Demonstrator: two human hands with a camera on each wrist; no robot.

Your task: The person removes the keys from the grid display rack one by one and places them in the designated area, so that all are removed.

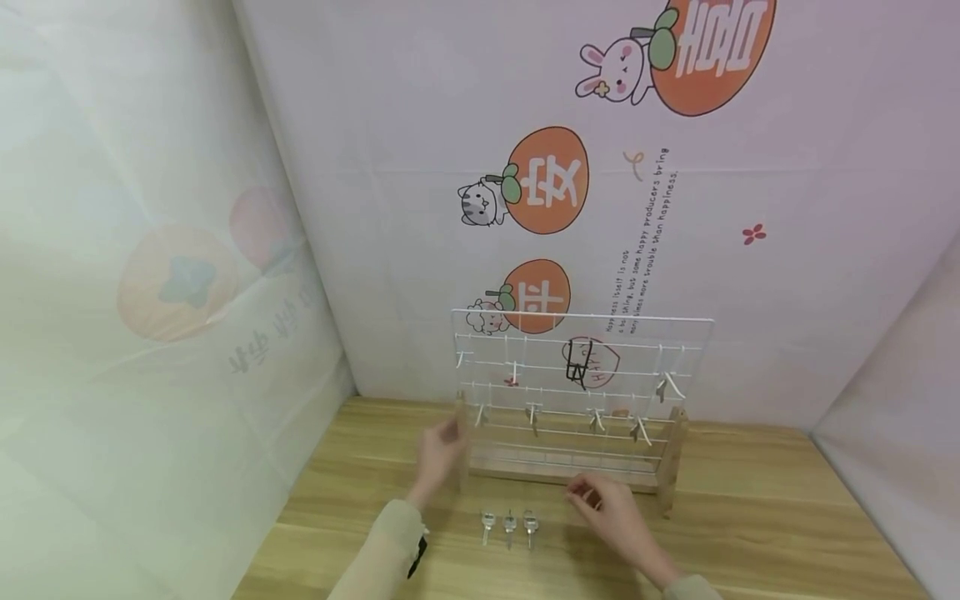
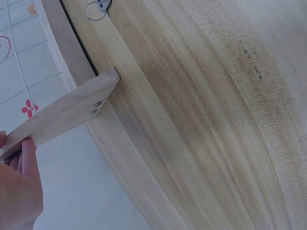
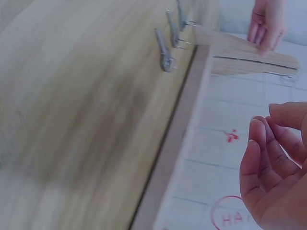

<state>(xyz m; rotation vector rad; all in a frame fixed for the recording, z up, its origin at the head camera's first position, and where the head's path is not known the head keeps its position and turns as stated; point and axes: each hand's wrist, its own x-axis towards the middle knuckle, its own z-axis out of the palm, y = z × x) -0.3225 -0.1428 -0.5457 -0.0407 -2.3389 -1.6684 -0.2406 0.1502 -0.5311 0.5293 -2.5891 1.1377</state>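
Observation:
A white wire grid rack [image 1: 570, 386] stands on the table between wooden side posts. My left hand [image 1: 439, 454] holds its left wooden post [image 2: 72, 112], the thumb and fingers on either side of the board in the left wrist view. My right hand [image 1: 609, 510] is in front of the rack's lower rail, its fingers loosely curled with nothing seen between them in the right wrist view. Three keys with rings lie in a row on the table: a left key [image 1: 488, 525], a middle key [image 1: 510, 525] and a right key [image 1: 531, 525].
White hooks stick out from the grid, and several carry keys, such as a hanging key [image 1: 662, 387] at the upper right. A black wire piece [image 1: 577, 361] is on the grid. Printed cloth [image 1: 420, 208] encloses the wooden table [image 1: 757, 500] at the back and sides.

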